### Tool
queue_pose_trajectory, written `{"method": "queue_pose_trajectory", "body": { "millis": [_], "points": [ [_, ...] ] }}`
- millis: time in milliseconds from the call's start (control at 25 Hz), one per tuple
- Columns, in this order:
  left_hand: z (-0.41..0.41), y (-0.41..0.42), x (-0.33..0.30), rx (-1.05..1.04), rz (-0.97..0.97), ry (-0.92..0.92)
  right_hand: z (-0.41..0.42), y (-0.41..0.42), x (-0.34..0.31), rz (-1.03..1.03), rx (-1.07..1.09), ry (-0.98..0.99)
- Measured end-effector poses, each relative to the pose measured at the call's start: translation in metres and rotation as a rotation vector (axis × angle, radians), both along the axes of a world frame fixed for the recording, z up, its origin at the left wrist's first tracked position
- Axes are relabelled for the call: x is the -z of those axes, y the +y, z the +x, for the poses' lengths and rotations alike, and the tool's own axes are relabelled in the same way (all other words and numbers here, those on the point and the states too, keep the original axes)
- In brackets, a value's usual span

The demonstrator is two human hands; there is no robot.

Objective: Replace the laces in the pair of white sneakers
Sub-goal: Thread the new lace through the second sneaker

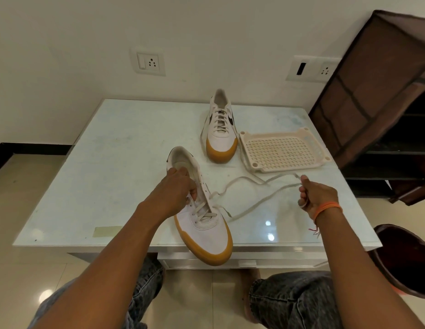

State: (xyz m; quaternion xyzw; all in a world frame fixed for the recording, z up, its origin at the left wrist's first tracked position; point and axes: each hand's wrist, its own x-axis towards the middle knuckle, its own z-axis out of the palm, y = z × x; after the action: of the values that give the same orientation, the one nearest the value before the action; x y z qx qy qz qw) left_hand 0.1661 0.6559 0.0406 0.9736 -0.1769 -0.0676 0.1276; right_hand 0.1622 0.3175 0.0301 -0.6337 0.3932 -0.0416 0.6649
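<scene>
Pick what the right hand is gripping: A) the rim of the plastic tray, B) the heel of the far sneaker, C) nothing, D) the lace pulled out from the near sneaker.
D: the right hand pinches the lace running from the near sneaker, clear of the tray.

I have a single head-worn wide-angle view, looking forward and steeply down from above the bench (116,143), close enough that both forearms run in from the bottom edge. It faces the wall (64,32) behind the bench, and straight lines bow at the frame's edges.
</scene>
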Motion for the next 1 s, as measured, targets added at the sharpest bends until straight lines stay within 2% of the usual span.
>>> {"method": "queue_pose_trajectory", "body": {
  "millis": [120,160,320,360,440,520,640,720,840,920,1000],
  "points": [
    [-0.001,-0.001,-0.001,-0.018,0.006,0.013,-0.004,-0.008,-0.003,-0.306,-0.054,0.017],
    [-0.001,-0.001,-0.001,-0.021,0.003,0.026,-0.004,-0.008,-0.004,-0.263,-0.096,0.01],
    [0.0,0.001,-0.002,-0.078,-0.037,0.084,-0.008,0.014,-0.022,0.422,-0.268,-0.106],
    [0.0,-0.001,-0.004,-0.111,-0.078,0.068,-0.01,0.023,-0.027,0.527,-0.306,-0.157],
    [-0.008,-0.011,-0.017,-0.206,-0.279,0.045,-0.016,0.043,-0.038,0.648,-0.373,-0.257],
    [-0.02,-0.028,-0.033,-0.245,-0.532,0.168,-0.023,0.067,-0.043,0.643,-0.442,-0.342],
    [-0.043,-0.054,-0.044,-0.181,-0.82,0.436,-0.032,0.105,-0.043,0.412,-0.44,-0.393],
    [-0.048,-0.066,-0.039,-0.211,-0.882,0.419,-0.036,0.121,-0.038,0.346,-0.358,-0.376],
    [-0.044,-0.069,-0.032,-0.348,-0.879,0.287,-0.039,0.129,-0.031,0.44,-0.239,-0.321],
    [-0.04,-0.066,-0.031,-0.408,-0.902,0.319,-0.038,0.13,-0.028,0.454,-0.236,-0.292],
    [-0.039,-0.064,-0.033,-0.435,-0.977,0.436,-0.039,0.131,-0.027,0.453,-0.239,-0.295]
  ]
}}
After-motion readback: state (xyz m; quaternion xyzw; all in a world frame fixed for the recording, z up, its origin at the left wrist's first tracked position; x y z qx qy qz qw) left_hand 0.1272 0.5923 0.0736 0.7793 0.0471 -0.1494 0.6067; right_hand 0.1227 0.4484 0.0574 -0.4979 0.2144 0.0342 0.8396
